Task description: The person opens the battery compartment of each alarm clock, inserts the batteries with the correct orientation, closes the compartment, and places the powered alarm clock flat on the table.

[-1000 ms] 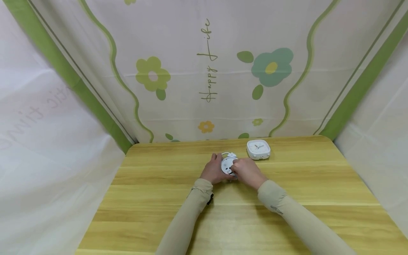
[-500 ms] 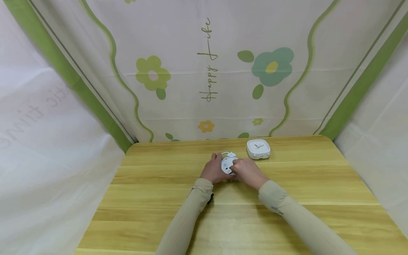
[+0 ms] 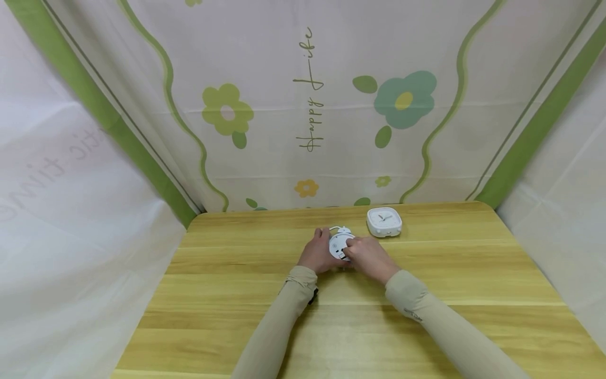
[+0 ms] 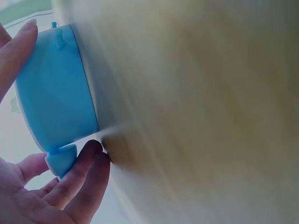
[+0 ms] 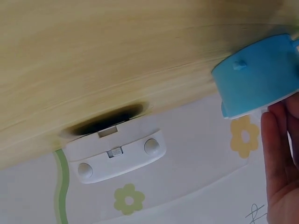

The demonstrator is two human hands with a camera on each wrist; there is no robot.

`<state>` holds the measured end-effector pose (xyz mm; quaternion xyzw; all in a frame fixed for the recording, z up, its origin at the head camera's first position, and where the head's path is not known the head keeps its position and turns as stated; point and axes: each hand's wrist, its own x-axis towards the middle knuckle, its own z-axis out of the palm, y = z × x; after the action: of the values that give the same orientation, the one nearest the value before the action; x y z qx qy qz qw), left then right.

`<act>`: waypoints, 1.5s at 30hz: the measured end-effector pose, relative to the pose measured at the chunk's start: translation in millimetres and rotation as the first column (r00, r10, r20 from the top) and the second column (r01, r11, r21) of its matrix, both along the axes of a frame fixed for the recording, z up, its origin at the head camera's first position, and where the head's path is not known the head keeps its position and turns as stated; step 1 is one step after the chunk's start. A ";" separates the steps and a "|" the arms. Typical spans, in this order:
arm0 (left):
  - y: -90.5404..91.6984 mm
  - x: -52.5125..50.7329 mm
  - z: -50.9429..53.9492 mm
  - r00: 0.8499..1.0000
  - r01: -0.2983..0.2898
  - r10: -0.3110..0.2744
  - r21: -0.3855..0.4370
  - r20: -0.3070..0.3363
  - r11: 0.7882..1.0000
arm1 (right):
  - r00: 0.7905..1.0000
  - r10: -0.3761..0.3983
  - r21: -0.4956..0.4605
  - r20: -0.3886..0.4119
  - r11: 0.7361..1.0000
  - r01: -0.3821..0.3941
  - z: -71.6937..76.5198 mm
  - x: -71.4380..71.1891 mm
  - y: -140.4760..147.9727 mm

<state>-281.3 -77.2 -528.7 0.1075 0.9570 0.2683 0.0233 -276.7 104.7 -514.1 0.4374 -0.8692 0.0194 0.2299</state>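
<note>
A small twin-bell alarm clock (image 3: pixel 337 243) is between my hands near the back of the table, its white rear face turned up toward the head camera. Its body (image 4: pixel 58 88) looks light blue in the wrist views. My left hand (image 3: pixel 315 253) grips it from the left, with thumb and fingers spread around the casing and by one bell (image 4: pixel 62 159). From the right, my right hand (image 3: pixel 370 256) has curled fingers at the rear face. In the right wrist view, the fingertips pinch a small white knob (image 5: pixel 259 113) there, partly hidden.
A white square clock (image 3: pixel 384 221) rests on the wooden table (image 3: pixel 341 326) just right of and behind my right hand, near the back edge. Behind the table hangs a flowered curtain (image 3: pixel 265 152), with more white cloth on both sides.
Both hands stay at the alarm clock in nearly the same place. The right wrist has shifted very slightly to the right. The square clock has not moved.
</note>
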 end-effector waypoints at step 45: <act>-28.3 1.8 13.8 0.995 0.092 -0.091 0.027 -0.032 0.995 | 0.906 0.197 -0.547 0.375 0.836 0.045 -4.2 -4.8 28.5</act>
<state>-279.5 -105.5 -514.9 0.1557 0.9475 0.2787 0.0193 -281.5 133.2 -518.3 0.3746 -0.8377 0.3669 0.1527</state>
